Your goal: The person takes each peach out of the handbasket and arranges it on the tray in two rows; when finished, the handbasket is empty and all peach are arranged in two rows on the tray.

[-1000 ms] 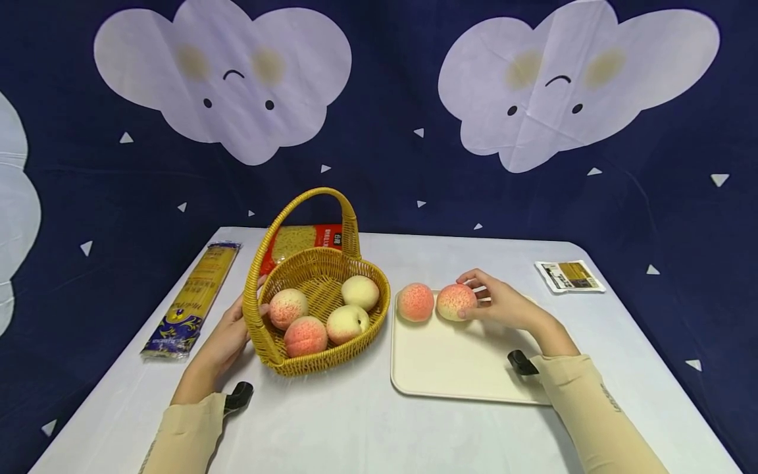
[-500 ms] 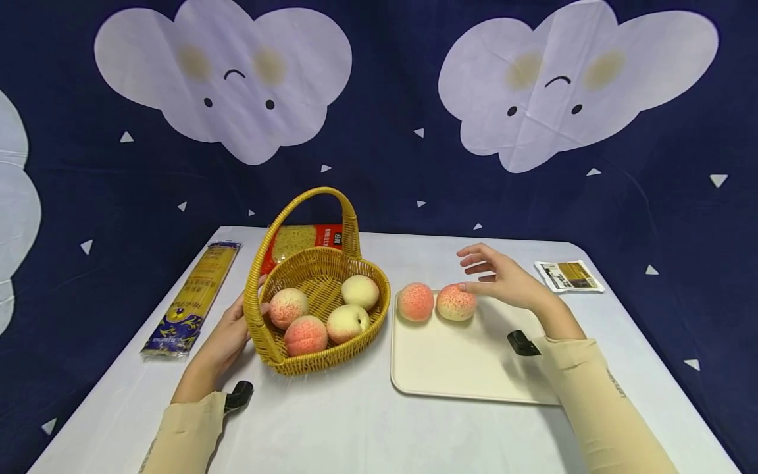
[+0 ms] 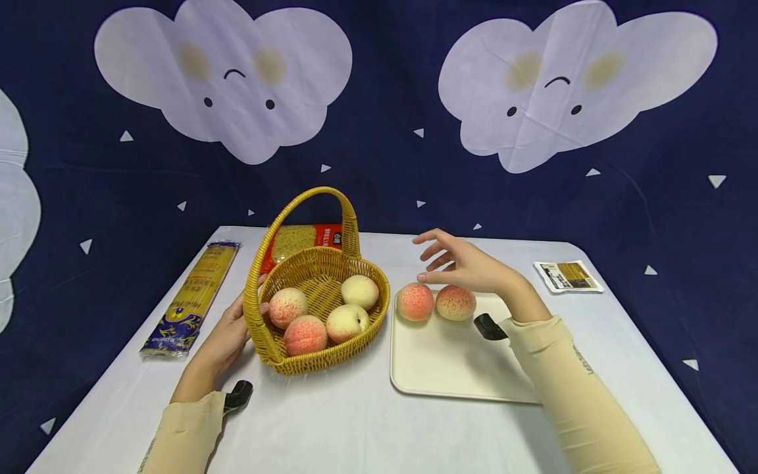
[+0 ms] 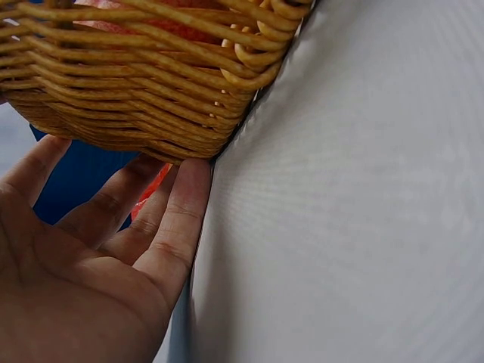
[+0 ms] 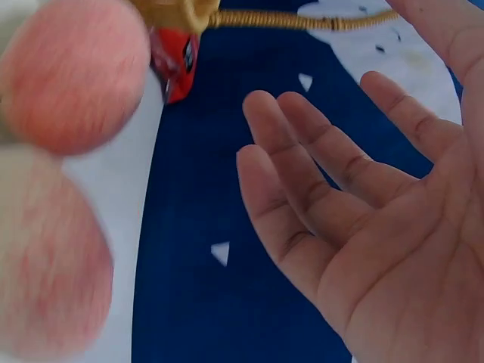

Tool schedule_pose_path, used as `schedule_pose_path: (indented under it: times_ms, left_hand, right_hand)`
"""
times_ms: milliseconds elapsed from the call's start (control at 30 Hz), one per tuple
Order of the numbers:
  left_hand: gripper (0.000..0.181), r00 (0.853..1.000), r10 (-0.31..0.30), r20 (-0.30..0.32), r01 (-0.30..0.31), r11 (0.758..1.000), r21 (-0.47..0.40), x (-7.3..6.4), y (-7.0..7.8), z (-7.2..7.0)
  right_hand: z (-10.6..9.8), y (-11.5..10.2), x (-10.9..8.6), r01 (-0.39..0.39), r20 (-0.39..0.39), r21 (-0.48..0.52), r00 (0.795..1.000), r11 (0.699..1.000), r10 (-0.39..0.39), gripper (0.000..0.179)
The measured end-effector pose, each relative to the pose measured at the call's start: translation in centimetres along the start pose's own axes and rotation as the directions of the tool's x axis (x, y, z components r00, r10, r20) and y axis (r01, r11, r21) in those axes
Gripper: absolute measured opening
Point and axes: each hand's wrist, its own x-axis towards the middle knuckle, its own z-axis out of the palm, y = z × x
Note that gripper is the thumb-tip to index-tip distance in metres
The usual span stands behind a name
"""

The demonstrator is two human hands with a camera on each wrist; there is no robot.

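Note:
A heart-shaped wicker basket (image 3: 320, 366) with a tall arched handle stands left of centre in the head view, holding several peaches (image 3: 305, 336). My left hand (image 3: 227, 336) holds its left side, thumb over the rim. The left wrist view shows the fingers (image 4: 185, 208) of that hand against the woven outer wall. Two more peaches, one pinkish-red (image 3: 415, 302) and one paler (image 3: 455, 303), sit along the back of a cream tray (image 3: 462, 368). Above and behind them hovers my right hand (image 3: 468, 263), holding nothing, its fingers spread and slightly bent in the right wrist view.
Behind the basket lies a red packet (image 3: 302, 241) of pasta. A long pack of spaghetti (image 3: 192, 296) lies at the table's left side. At the back right is a small flat white packet (image 3: 568, 276). A dark blue cloth (image 3: 391, 191) with clouds hangs behind the white table.
My right hand has let go of the paler peach on the tray, risen, and moved left over the pinkish-red one. The left hand and the basket have stayed put.

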Motion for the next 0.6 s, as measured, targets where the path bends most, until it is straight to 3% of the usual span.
schedule_pose_path:
  times_ms: [333, 600]
  left_hand:
    - [0.074, 1.0, -0.012, -0.001, 0.012, 1.0, -0.012, 0.0, 0.0, 0.0]
    - [0.073, 1.0, -0.015, 0.004, 0.015, 1.0, 0.007, 0.0, 0.1, 0.1]
  right_hand:
    - [2.7, -2.9, 3.1, 0.0, 0.16, -0.044, 0.987, 0.999, 0.008, 0.075]
    - [4.8, -4.7, 5.2, 0.012, 0.29, -0.137, 0.957, 0.99, 0.028, 0.073]
